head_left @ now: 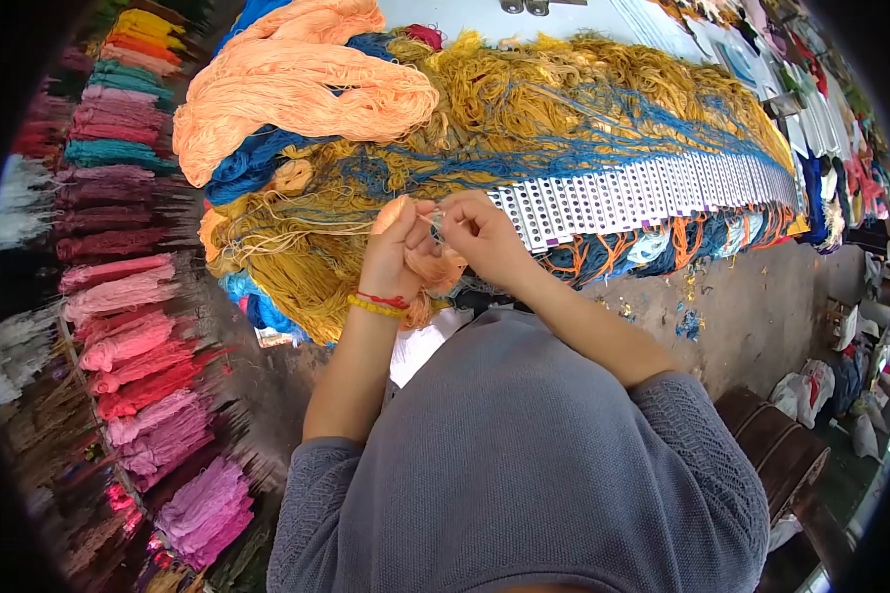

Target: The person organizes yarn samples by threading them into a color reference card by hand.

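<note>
My left hand (pixel 398 245), with red and yellow bands at its wrist, is closed around a small bundle of peach yarn (pixel 435 269) that hangs below the fingers. Close beside it, my right hand (pixel 480 235) is curled in a pinch at the same yarn; the fine strand between its fingertips is hard to make out. Both hands are over the near edge of a table heaped with mustard yarn (pixel 524 89). Pale loose strands (pixel 316 229) run leftward from my left hand. A big peach skein (pixel 307 84) lies on the heap at the upper left.
Blue strands (pixel 653 133) cross the heap. White perforated cards (pixel 613 203) line the table's front right, above dark blue and orange yarn (pixel 603 255). Coloured skeins (pixel 124 282) hang on a rack to the left. A brown chair (pixel 776 440) and white bags (pixel 806 390) stand at right.
</note>
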